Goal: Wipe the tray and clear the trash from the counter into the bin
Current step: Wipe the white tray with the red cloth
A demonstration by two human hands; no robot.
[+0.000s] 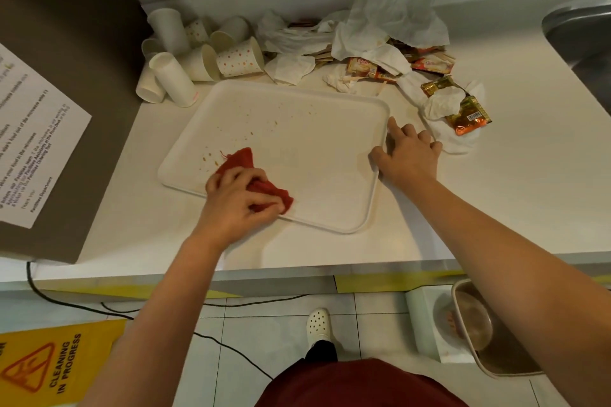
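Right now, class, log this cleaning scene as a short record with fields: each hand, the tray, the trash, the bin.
left hand: grips red cloth on the tray
right hand: fingers rest on the tray's right rim
tray: white, brown specks remain
trash: paper cups, napkins, sachets behind the tray
bin: on the floor, lower right

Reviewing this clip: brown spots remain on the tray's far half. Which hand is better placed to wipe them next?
The left hand. It grips the red cloth on the tray, just below the brown spots. The right hand holds no cloth and rests on the tray's right rim, steadying it.
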